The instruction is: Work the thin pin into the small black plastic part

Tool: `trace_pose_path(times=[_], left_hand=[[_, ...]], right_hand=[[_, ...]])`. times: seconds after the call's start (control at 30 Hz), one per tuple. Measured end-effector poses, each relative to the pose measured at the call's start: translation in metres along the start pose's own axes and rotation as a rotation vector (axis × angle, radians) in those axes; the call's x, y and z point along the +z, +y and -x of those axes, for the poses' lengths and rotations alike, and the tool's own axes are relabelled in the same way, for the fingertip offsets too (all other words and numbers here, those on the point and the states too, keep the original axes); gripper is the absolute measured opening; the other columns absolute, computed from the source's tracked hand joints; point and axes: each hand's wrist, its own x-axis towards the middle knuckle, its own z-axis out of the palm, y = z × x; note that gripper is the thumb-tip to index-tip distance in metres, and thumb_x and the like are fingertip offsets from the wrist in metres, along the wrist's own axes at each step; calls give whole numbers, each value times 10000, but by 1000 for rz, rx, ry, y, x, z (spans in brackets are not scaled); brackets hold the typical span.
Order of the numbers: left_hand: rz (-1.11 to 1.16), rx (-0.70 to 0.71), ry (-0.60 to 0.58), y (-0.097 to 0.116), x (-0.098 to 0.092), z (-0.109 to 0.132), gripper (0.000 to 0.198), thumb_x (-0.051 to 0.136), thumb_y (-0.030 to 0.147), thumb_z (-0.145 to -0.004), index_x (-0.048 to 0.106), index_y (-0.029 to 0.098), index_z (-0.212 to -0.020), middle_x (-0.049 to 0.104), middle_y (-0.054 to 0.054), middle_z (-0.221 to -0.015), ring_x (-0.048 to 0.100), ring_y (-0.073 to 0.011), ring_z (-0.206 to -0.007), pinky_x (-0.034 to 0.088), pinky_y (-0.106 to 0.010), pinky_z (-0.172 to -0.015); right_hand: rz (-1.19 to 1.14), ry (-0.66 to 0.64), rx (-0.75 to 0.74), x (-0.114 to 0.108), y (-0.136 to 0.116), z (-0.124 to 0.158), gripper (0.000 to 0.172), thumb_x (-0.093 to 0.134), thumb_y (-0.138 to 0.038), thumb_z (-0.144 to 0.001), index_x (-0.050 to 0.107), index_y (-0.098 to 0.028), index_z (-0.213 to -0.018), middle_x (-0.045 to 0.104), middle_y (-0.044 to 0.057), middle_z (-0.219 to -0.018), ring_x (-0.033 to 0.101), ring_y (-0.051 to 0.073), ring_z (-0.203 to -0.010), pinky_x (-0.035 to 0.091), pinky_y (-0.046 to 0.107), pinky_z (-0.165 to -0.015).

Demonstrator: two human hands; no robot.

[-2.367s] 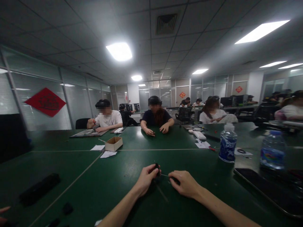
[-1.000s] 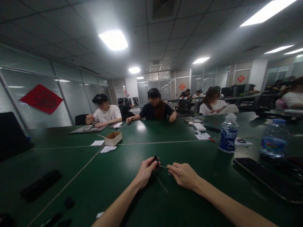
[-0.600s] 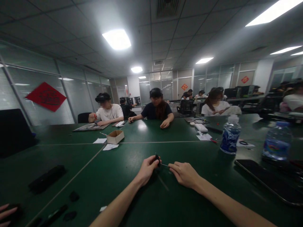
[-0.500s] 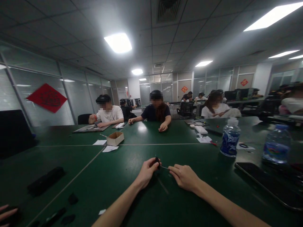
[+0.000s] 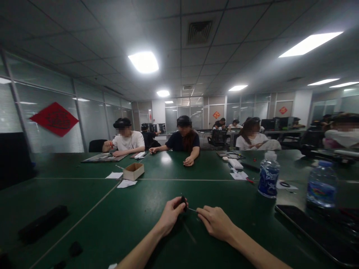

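Note:
My left hand (image 5: pixel 171 215) is closed around a small black part (image 5: pixel 183 202), pinched between thumb and fingers above the table. My right hand (image 5: pixel 215 221) grips a thin metal rod (image 5: pixel 192 210), its fingers covering the near end. The rod reaches left to the black part; whether its tip sits inside it or only touches it I cannot tell. Both hands are just over the green table (image 5: pixel 151 201), in front of me.
A phone (image 5: pixel 308 228) and two water bottles (image 5: pixel 268 175) stand or lie at the right. Ahead is an open cardboard box (image 5: pixel 134 172) beside papers. A long black object (image 5: pixel 43 223) lies at left. Two people sit across the table.
The whole view has shifted, so the table and both hands appear lower and slightly left. The hands keep the same hold on the black part and the rod.

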Motion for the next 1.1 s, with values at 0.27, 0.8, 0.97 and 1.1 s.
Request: trace_pose_path(times=[0.27,0.8,0.97,1.1], left_hand=[[-94,45,-9,4,3,1,323,604,391,-759,630,124,-938,619,-60,-860,537,-190,-826,400,-287,-739],[-190,54,-20,5,2,1,340,557,427,-787,631,144,-960,624,-52,-859,538,-197,-828,400,-283,-747],[-176,41,-13,7,3,2,338,557,412,-792,623,144,-987,625,-54,-880,540,-199,-848,401,-290,-772],[-188,49,-4,7,4,2,304,560,399,-788,631,147,-942,622,-48,-851,534,-193,-816,399,-284,-747]], right_hand=[[48,9,-15,3,1,1,333,326,-274,-928,577,-201,-1134,642,66,-905,602,159,-740,430,250,-643],[54,5,-30,-1,-1,1,304,343,-262,-922,586,-198,-1094,629,67,-876,585,141,-712,413,223,-615],[22,-15,18,-3,-4,1,304,345,-270,-922,589,-211,-1094,631,57,-886,586,137,-714,428,224,-622],[24,5,15,-1,-3,0,306,334,-271,-928,601,-212,-1065,635,54,-860,593,141,-708,426,227,-624]])
